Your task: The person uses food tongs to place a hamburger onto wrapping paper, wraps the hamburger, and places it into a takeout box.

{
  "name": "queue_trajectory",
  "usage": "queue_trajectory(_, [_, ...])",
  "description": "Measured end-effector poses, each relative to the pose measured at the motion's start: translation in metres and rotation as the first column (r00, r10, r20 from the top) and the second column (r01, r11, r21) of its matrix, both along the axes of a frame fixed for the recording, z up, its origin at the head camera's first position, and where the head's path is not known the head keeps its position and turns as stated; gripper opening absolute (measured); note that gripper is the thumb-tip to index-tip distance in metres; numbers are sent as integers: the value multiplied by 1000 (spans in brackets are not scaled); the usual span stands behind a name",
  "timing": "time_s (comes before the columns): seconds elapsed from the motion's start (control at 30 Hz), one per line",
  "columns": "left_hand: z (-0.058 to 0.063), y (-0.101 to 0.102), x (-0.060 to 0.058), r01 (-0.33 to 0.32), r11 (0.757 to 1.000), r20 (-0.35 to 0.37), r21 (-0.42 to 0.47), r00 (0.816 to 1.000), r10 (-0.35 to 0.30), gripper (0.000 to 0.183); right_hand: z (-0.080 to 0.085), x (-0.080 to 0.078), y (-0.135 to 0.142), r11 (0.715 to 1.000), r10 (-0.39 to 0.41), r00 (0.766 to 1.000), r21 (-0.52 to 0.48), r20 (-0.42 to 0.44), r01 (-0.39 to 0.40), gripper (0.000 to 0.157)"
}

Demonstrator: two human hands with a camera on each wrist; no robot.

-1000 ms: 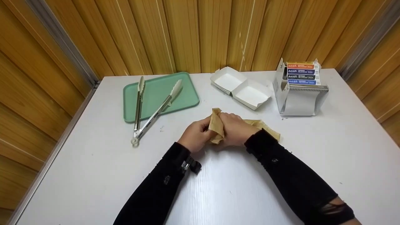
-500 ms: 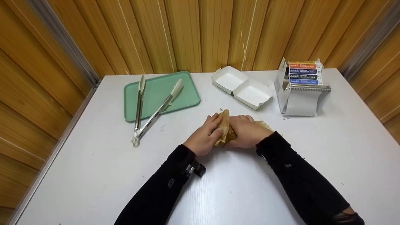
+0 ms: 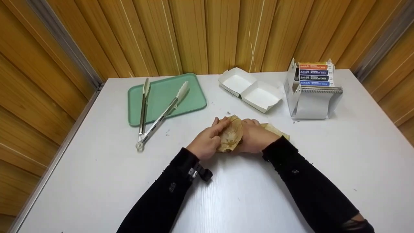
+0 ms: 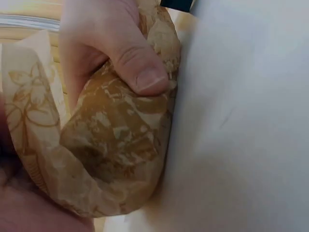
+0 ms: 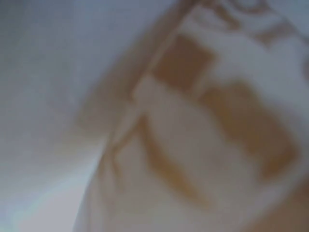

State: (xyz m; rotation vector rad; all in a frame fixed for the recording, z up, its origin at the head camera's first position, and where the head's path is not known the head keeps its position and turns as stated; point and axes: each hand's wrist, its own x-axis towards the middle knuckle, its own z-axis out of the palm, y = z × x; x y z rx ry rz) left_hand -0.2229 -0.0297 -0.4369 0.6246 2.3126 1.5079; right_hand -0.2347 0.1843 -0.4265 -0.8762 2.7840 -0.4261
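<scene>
A brown paper-wrapped bundle (image 3: 231, 136) lies low over the white table between both hands in the head view; its contents are hidden. My right hand (image 3: 255, 137) grips its right part, and the left wrist view shows that hand's thumb (image 4: 142, 72) pressed on the crumpled paper. On the other side, my left hand (image 3: 205, 142) holds the raised, gaping paper end, with a finger lying along its edge. Part of the left hand (image 4: 43, 208) shows at the lower left of its wrist view. Blurred printed paper (image 5: 193, 140) fills most of the right wrist view.
Behind the left hand, metal tongs (image 3: 158, 123) lie spread across a green tray (image 3: 161, 97). An open white food box (image 3: 249, 89) stands at the back. A label dispenser (image 3: 312, 92) with several rolls is at the back right. Wood-look panels (image 3: 190, 35) enclose the table.
The paper end has turned so its crumpled opening faces up more. My left hand's fingers have shifted on it, and my right hand has moved slightly right over the second.
</scene>
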Motion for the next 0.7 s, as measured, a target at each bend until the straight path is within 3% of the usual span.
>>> queue_trajectory(0.13, [-2, -4, -4, -19, 998, 29, 59, 999, 18, 73, 0, 0, 0, 998, -56, 998, -41, 43, 57, 98])
queue_trajectory(0.27, [-3, -6, -7, -23, 999, 27, 42, 999, 21, 74, 0, 1, 0, 995, -84, 995, -58, 54, 87, 96])
queue_trajectory(0.37, [-2, -6, -8, -9, 999, -1, -47, 1000, 9, 74, 0, 1, -1, 994, -94, 994, -42, 55, 96, 93])
queue_trajectory(0.47, [-3, -6, -8, 37, 988, -63, -147, 997, -47, 71, 1, 0, -2, 994, -103, 993, -23, 62, 105, 92])
queue_trajectory(0.6, [-4, -8, -8, 115, 964, -134, -238, 979, -150, 69, 0, -2, -3, 994, -106, 992, 4, 71, 106, 88])
queue_trajectory(0.7, [-2, -9, -6, 139, 945, -160, -298, 968, -193, 76, 0, -3, -4, 995, -104, 992, 20, 78, 102, 85])
